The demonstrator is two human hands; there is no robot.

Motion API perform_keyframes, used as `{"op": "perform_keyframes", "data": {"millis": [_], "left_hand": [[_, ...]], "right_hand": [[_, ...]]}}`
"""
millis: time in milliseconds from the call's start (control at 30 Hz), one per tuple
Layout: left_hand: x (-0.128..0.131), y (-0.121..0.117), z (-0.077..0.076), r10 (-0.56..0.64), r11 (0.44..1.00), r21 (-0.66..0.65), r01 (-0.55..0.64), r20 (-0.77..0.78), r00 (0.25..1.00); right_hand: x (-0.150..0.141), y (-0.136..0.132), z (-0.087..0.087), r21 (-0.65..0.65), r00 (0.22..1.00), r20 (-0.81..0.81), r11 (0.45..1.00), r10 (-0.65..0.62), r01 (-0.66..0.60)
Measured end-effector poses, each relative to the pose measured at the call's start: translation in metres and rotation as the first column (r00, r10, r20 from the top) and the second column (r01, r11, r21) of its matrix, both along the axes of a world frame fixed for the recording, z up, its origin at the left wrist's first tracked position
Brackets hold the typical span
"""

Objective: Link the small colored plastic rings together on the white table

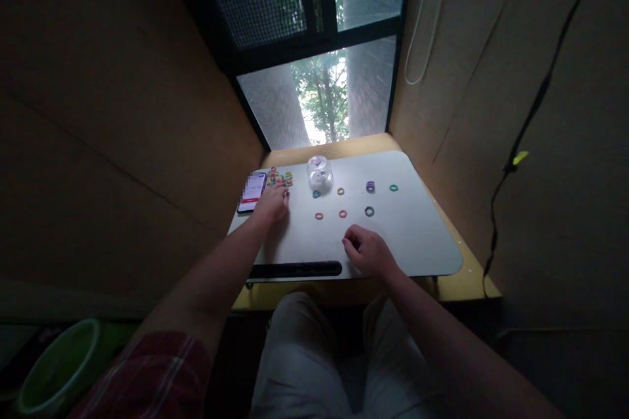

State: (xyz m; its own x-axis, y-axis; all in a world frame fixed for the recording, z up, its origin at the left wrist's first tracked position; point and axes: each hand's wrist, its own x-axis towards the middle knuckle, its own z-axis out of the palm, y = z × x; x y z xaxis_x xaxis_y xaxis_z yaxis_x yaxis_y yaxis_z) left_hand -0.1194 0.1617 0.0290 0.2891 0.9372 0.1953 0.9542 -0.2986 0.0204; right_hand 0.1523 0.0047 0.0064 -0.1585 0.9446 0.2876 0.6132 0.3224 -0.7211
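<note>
My left hand [272,203] reaches over the left side of a white board, its fingers bent together at the near edge of a pile of small coloured rings [278,178]. What its fingertips hold, if anything, is too small to make out. Near the board's front edge rests my right hand [367,250], loosely curled with nothing visible in it. Beyond it lie separate rings in two rough rows: a green ring [394,188], a purple one [370,188], a yellow one [341,191], a blue one [316,194], a dark one [369,211] and two reddish rings [343,214].
A clear plastic jar [320,174] stands at the back of the white board [413,236]. A phone [252,192] lies left of my left hand. A black slot [295,270] runs along the front edge. Walls flank both sides, and a dark cable [528,118] hangs at right.
</note>
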Motion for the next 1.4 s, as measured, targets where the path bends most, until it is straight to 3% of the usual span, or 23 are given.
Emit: {"op": "perform_keyframes", "data": {"millis": [133,333,500,600,700,767,867,1033,1267,1400], "left_hand": [[0.001,0.009,-0.004,0.036,0.999,-0.039,-0.036,-0.001,0.999],[0.003,0.004,-0.002,0.041,0.999,-0.013,-0.040,0.010,0.999],[0.007,-0.018,0.012,0.003,0.999,0.047,-0.012,0.188,0.982],[0.016,-0.046,0.023,0.017,0.998,0.052,-0.043,0.425,0.905],[0.035,-0.085,0.024,0.028,0.998,0.018,-0.053,0.663,0.748],[0.051,-0.111,0.017,0.027,1.000,-0.025,-0.013,0.754,0.657],[0.077,-0.144,-0.001,0.024,0.995,-0.076,0.062,0.803,0.595],[0.108,-0.169,-0.020,0.016,0.977,-0.140,0.160,0.799,0.601],[0.118,-0.176,-0.018,0.057,0.972,-0.186,0.142,0.778,0.626],[0.113,-0.182,-0.021,0.068,0.982,-0.170,0.081,0.722,0.688]], "right_hand": [[-0.001,0.000,0.001,0.002,1.000,0.016,1.000,-0.011,0.011],[-0.003,0.001,0.000,0.000,0.998,0.049,1.000,-0.028,0.028],[-0.003,0.000,0.000,0.000,0.998,0.051,0.999,-0.039,0.039],[-0.003,0.000,-0.002,0.016,0.998,0.049,0.999,-0.048,0.047],[-0.003,0.000,-0.004,0.027,0.998,0.044,0.998,-0.050,0.049],[-0.003,0.000,-0.004,0.029,0.998,0.036,0.999,-0.042,0.041],[-0.003,0.001,-0.004,0.023,1.000,0.007,1.000,-0.007,0.007],[-0.002,0.002,-0.006,-0.020,0.997,-0.060,0.999,0.046,-0.048],[-0.012,-0.008,-0.007,-0.002,0.995,-0.074,0.998,-0.064,0.064],[-0.020,-0.015,-0.005,-0.043,0.994,-0.017,0.994,-0.106,0.105]]}}
